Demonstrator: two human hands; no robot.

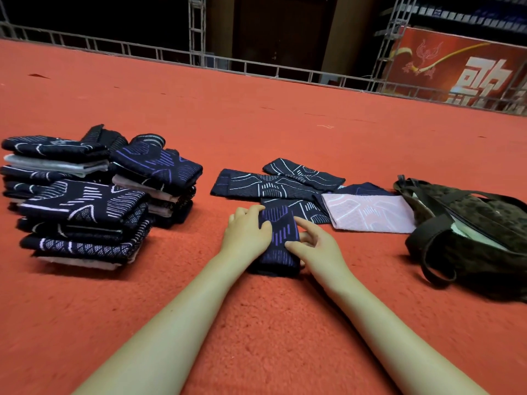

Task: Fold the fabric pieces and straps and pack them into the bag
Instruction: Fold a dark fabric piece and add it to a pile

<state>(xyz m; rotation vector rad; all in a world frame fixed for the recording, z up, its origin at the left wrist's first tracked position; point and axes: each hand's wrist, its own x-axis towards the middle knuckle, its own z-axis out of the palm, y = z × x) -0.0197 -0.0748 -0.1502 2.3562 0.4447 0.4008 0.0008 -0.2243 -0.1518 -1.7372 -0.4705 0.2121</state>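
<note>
Both hands are down on the red carpet (199, 124), working on one dark navy fabric piece with purple lines (281, 240) that lies folded lengthwise near the middle of the floor. The left hand (247, 233) presses along its left edge, fingers curled over onto the cloth; the right hand (315, 242) grips the right edge, thumb on top and fingers tucked at the side. Just beyond it, unfolded pieces lie overlapping: two navy ones with white lines (265, 185) and a pale pink one (370, 215) to their right. The dark patterned bag (470, 238) sits at the right, touching the pink piece's far end, its mouth open with something white inside and its straps (427, 252) looping onto the carpet. Well apart on the left stand stacks of folded fabric (85, 195), navy mixed with pale layers. A metal truss (196, 29) and a red banner (462, 69) run along the carpet's far edge
</note>
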